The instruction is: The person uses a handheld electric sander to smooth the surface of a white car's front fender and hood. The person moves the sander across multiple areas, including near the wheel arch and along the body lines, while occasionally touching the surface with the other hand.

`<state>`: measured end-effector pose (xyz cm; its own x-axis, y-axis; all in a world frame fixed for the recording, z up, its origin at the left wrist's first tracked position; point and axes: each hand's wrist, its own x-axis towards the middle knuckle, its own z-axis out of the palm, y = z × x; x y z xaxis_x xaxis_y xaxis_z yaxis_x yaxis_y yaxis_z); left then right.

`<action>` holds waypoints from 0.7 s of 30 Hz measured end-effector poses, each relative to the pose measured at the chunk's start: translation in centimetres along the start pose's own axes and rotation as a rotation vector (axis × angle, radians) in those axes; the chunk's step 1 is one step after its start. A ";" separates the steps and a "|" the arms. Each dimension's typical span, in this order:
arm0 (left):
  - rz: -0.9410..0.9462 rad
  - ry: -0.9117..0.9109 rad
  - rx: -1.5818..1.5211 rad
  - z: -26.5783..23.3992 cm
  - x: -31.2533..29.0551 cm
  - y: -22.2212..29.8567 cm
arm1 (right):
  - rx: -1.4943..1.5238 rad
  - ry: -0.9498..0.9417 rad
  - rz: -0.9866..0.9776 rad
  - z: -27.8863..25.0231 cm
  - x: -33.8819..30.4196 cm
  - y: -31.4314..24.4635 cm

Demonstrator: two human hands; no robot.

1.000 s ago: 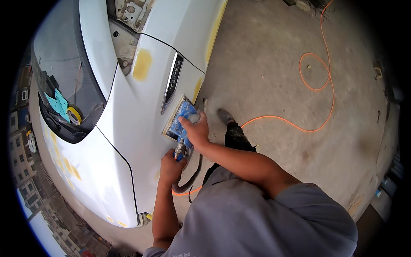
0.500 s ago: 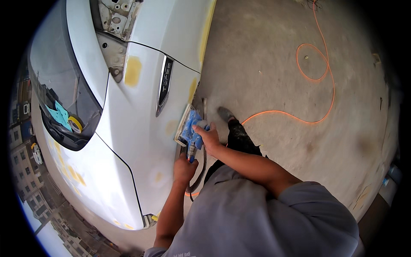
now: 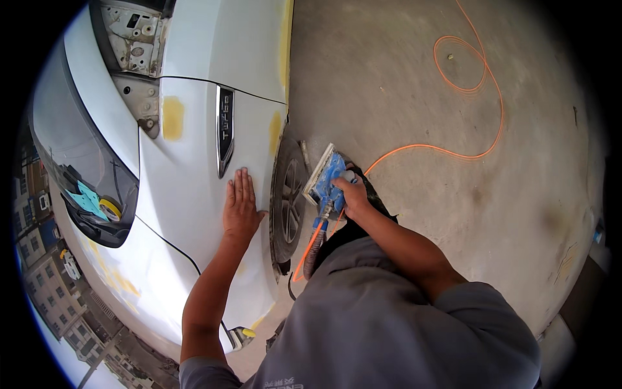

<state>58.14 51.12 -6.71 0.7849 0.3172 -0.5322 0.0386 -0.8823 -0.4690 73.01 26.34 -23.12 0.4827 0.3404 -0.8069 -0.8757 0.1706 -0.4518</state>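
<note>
My left hand (image 3: 241, 204) lies flat on the white front fender (image 3: 188, 168) of a car, fingers stretched out just below the dark side badge (image 3: 225, 126). In my right hand (image 3: 350, 192) is a blue air sander (image 3: 332, 176), gripped at its body and held off the panel. The sander's flat pad faces the car's front wheel (image 3: 289, 201). From its lower end run an orange air hose (image 3: 310, 249) and a grey ribbed hose (image 3: 315, 247). Yellow filler patches (image 3: 173, 118) show on the fender and along the door edge.
The long orange hose (image 3: 447, 152) loops across the concrete floor (image 3: 389, 78) to the right. Behind the windshield (image 3: 78, 123) lie a turquoise sheet (image 3: 87, 198) and a yellow tape roll (image 3: 110, 209). An open cavity (image 3: 133, 39) shows bare metal at the upper left.
My left hand has let go of the sander's lower end and now rests on the fender. My right hand has drawn the sander away from the panel, rightward, uncovering the wheel.
</note>
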 end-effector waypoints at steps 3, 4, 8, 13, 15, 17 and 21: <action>0.046 -0.035 0.120 1.2 4.4 3.2 | 0.011 -0.072 -0.005 0.2 -1.9 -1.8; 0.174 -0.164 0.135 2.2 5.0 4.6 | 0.003 -0.081 -0.006 0.3 -2.5 -2.2; 0.585 -0.461 -0.243 4.6 3.5 7.5 | -0.001 -0.091 -0.046 -0.3 -3.0 -2.7; 0.210 0.023 -0.097 1.1 3.0 3.4 | 0.041 -0.042 -0.032 0.4 -2.9 -2.8; 0.056 -0.030 0.042 -2.7 6.3 -0.4 | -0.019 -0.075 -0.065 1.2 -2.2 -2.3; 0.036 -0.069 0.142 -3.0 6.6 -1.3 | -0.095 -0.124 -0.080 2.3 -2.8 -2.4; 0.036 -0.059 0.161 -1.4 5.1 -0.3 | -0.192 -0.195 -0.076 3.4 -3.2 -2.5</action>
<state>62.96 52.47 -8.27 0.7458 0.3102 -0.5895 -0.0927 -0.8280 -0.5530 73.60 27.97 -18.08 0.5181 0.5080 -0.6881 -0.8092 0.0304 -0.5868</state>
